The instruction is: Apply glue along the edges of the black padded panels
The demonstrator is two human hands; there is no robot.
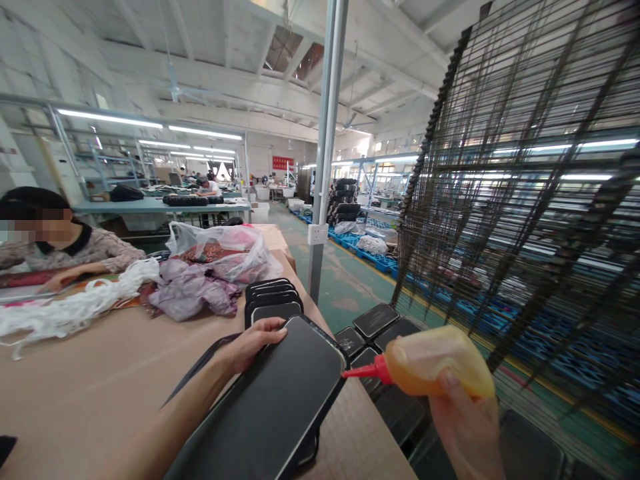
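My left hand (257, 343) grips the upper left edge of a black rounded panel (273, 400), thumb on its face. A pale line runs along parts of the panel's rim. In my right hand (463, 417) is a yellowish squeeze bottle (440, 360), held on its side. Its red nozzle (367, 370) points left, and the tip is at the panel's right edge near the upper corner. Another dark piece shows partly beneath the panel.
Several similar black panels (273, 297) stand stacked on the brown table (100, 393). More panels (375, 320) lie to the right, below a tall wire rack (500, 187). White strips (85, 300) and plastic bags (220, 253) cover the table's far side. A co-worker (65, 240) sits at left.
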